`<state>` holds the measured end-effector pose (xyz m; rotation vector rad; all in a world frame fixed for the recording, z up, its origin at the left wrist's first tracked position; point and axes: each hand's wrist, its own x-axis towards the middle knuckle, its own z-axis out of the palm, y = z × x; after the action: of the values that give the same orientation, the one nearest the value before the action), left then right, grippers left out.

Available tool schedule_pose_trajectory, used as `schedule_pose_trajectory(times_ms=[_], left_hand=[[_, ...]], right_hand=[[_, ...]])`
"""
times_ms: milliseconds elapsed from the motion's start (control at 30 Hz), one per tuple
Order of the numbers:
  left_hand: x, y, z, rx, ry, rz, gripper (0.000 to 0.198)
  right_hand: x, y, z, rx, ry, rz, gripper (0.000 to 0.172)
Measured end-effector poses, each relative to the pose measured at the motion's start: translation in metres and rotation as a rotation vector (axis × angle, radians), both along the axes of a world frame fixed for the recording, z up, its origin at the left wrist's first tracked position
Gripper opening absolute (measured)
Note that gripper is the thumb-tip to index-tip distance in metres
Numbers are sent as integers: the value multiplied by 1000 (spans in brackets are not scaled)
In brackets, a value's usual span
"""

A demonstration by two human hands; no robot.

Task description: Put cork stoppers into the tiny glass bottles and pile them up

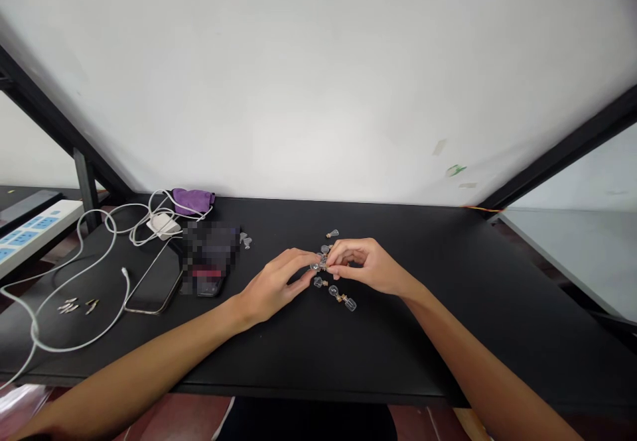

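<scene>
Both hands meet over the middle of the black table [448,308]. My left hand [273,285] and my right hand [363,265] pinch the same tiny clear glass vial [320,265] between their fingertips. Several more small clear vials with corks lie around them: one behind the hands [332,233], one just below the fingers [318,282], and two joined end to end [342,298] nearer to me.
A phone [152,282] lies at the left beside a blurred dark item [212,258]. A white charger and cable [99,255] loop across the left side, with small metal pieces [77,306]. A purple cloth [193,199] sits by the wall; a power strip [30,229] far left.
</scene>
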<state>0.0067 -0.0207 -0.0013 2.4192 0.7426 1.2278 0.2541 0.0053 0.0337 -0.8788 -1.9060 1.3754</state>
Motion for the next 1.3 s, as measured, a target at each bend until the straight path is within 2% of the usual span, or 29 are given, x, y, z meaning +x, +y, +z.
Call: schedule_pose_trajectory(times_ms=[200, 400, 667, 800, 900, 1067, 1167, 1233, 1300], left_hand=[[0, 1, -2, -19, -24, -22, 35], [-1, 1, -1, -10, -17, -30, 36], [-1, 1, -2, 2, -26, -63, 38], [-1, 1, 0, 8, -9, -51, 38], [-2, 4, 4, 22, 19, 10, 36], [-16, 22, 17, 50, 41, 241, 14], [-29, 35, 26, -14, 125, 320, 13], [-37, 42, 31, -110, 221, 309, 15], [-44, 46, 33, -191, 331, 246, 18]], right_hand=[[-2, -1, -1, -59, 34, 56, 23], [-2, -2, -1, -84, 60, 54, 25], [-3, -5, 2, -151, 20, 217, 28], [-4, -6, 4, -147, 15, 230, 30], [1, -2, 3, -118, 48, 170, 32], [15, 9, 2, -2, 92, -97, 28], [19, 13, 0, 64, 112, -206, 25], [18, 14, -2, 84, 130, -241, 23], [17, 14, -4, 89, 136, -247, 21]])
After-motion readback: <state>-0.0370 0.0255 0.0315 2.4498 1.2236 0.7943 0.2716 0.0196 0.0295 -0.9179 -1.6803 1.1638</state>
